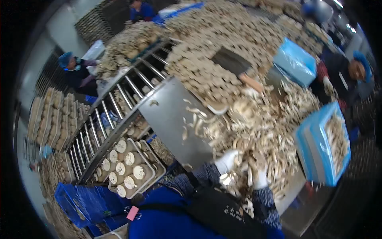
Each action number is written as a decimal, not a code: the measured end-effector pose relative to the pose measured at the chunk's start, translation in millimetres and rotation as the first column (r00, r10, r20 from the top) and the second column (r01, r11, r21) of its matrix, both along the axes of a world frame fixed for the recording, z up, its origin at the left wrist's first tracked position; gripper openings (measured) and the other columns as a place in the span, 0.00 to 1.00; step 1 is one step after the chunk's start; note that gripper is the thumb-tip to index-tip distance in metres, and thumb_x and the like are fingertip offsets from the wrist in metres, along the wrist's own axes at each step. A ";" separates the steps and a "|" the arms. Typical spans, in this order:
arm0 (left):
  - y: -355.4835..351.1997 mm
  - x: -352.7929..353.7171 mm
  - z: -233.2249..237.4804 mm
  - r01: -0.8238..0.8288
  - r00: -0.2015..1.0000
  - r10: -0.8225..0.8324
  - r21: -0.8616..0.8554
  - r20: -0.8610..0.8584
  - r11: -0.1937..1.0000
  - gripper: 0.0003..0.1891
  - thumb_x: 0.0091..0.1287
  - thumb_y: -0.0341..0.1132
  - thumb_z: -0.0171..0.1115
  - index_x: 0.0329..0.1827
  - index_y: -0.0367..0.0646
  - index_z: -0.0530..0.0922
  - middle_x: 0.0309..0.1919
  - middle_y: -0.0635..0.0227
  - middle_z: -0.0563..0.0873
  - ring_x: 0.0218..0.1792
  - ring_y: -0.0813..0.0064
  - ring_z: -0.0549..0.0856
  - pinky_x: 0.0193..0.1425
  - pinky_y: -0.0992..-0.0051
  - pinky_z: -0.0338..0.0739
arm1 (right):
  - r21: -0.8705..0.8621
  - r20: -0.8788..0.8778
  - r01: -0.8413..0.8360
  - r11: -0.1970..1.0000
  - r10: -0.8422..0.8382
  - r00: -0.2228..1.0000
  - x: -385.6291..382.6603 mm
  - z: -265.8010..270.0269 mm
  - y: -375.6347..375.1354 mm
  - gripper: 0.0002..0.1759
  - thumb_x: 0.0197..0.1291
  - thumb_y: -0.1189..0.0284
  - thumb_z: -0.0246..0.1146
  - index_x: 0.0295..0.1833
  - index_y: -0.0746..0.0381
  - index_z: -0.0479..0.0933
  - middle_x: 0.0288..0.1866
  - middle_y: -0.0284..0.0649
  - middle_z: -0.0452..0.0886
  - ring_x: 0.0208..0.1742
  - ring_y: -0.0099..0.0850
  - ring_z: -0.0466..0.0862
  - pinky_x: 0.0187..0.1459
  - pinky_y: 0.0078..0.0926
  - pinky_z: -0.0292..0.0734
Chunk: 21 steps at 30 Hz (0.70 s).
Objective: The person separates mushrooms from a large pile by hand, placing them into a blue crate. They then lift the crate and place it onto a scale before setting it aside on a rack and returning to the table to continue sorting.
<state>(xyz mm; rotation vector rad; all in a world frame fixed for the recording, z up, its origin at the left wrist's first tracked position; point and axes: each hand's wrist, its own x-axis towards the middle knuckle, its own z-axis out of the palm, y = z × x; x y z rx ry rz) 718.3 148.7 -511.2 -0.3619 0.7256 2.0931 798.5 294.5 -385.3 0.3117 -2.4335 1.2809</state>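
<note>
My left hand (227, 161), in a white glove, is curled at the near edge of a heap of loose mushrooms (274, 137). A pale mushroom (237, 160) shows at its fingertips. To its right, my gloved right hand (260, 178) is closed around a bunch of mushrooms (257, 162) with brownish caps. Its fingers are partly hidden by the bunch. Pale stems lie around and beneath both hands on the metal table (171, 119).
A blue-lined crate of mushrooms (336, 147) stands tilted at right, near a co-worker (342, 79). A light blue crate (294, 61) is behind the heap. A roller conveyor (115, 99) runs at left, above a tray of white-topped bottles (129, 169) and blue crates (85, 205).
</note>
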 end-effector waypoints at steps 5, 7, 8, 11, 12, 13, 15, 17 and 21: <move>-11.5 -5.3 28.8 -0.227 0.974 0.225 0.070 0.038 0.971 0.09 0.69 0.36 0.57 0.46 0.43 0.79 0.30 0.65 0.83 0.23 0.68 0.82 0.25 0.67 0.81 | -0.630 0.432 0.256 0.733 0.057 0.900 9.1 26.1 4.4 0.20 0.66 0.67 0.64 0.57 0.69 0.74 0.47 0.48 0.84 0.46 0.30 0.85 0.47 0.27 0.81; -10.0 -1.0 44.0 -0.267 0.964 0.267 -0.094 -0.014 0.959 0.11 0.67 0.33 0.61 0.51 0.41 0.79 0.36 0.65 0.85 0.25 0.70 0.83 0.22 0.70 0.80 | -0.577 0.618 0.320 0.751 0.146 0.772 -3.2 7.4 37.9 0.22 0.64 0.67 0.66 0.58 0.70 0.73 0.46 0.46 0.84 0.43 0.27 0.84 0.43 0.23 0.80; -11.8 -0.6 44.3 -0.265 0.964 0.260 -0.097 -0.063 0.959 0.11 0.67 0.31 0.61 0.51 0.41 0.79 0.37 0.65 0.85 0.25 0.70 0.83 0.22 0.69 0.80 | -0.314 0.465 0.260 0.913 -0.091 0.881 -5.5 6.9 37.7 0.31 0.63 0.69 0.66 0.66 0.73 0.66 0.55 0.53 0.81 0.51 0.32 0.83 0.52 0.26 0.78; -6.5 2.3 28.3 -0.232 0.970 0.226 -0.067 -0.085 0.970 0.14 0.66 0.27 0.61 0.55 0.36 0.77 0.43 0.62 0.86 0.30 0.71 0.85 0.26 0.70 0.81 | 0.030 0.406 0.450 0.893 -0.422 0.811 -6.1 -13.2 40.4 0.46 0.63 0.68 0.66 0.79 0.69 0.48 0.76 0.60 0.60 0.74 0.47 0.65 0.74 0.38 0.59; -4.7 8.1 39.5 -0.224 0.962 0.205 -0.088 -0.182 0.971 0.24 0.66 0.27 0.60 0.66 0.40 0.68 0.48 0.63 0.84 0.39 0.72 0.85 0.32 0.70 0.83 | 0.100 0.223 0.432 0.896 -0.444 0.868 -7.3 -24.3 35.7 0.46 0.64 0.65 0.66 0.79 0.66 0.49 0.77 0.59 0.59 0.75 0.48 0.63 0.74 0.41 0.57; 0.8 13.9 43.3 -0.213 0.945 0.177 -0.109 -0.276 0.971 0.35 0.65 0.26 0.59 0.77 0.44 0.60 0.53 0.64 0.83 0.48 0.73 0.85 0.38 0.70 0.85 | -0.019 0.264 0.328 0.944 -0.312 0.913 -5.6 -28.7 27.3 0.42 0.66 0.65 0.64 0.78 0.65 0.52 0.75 0.59 0.61 0.74 0.48 0.64 0.73 0.42 0.60; 29.3 21.0 16.4 -0.268 0.843 0.250 0.031 -0.476 0.963 0.42 0.63 0.24 0.59 0.80 0.49 0.51 0.54 0.65 0.82 0.48 0.75 0.84 0.38 0.72 0.84 | 0.071 0.451 0.148 0.986 -0.164 0.877 -9.2 -21.2 19.7 0.37 0.67 0.66 0.63 0.75 0.66 0.57 0.71 0.58 0.66 0.71 0.46 0.66 0.71 0.41 0.62; 39.1 28.6 17.5 -0.271 0.901 0.188 -0.169 -0.391 0.947 0.37 0.64 0.23 0.60 0.78 0.46 0.58 0.45 0.67 0.83 0.36 0.77 0.83 0.30 0.75 0.80 | 0.031 0.363 0.334 0.942 -0.322 0.874 -4.7 -38.7 11.8 0.30 0.68 0.67 0.61 0.71 0.68 0.64 0.61 0.57 0.74 0.62 0.44 0.75 0.64 0.36 0.71; 3.6 9.9 45.0 -0.234 0.972 0.226 -0.165 -0.068 0.958 0.36 0.66 0.23 0.58 0.78 0.46 0.59 0.47 0.65 0.85 0.28 0.77 0.81 0.26 0.75 0.78 | -0.506 0.527 0.556 0.660 -0.274 0.805 -6.3 -46.6 30.4 0.20 0.68 0.70 0.61 0.61 0.70 0.72 0.43 0.44 0.81 0.41 0.32 0.83 0.42 0.26 0.79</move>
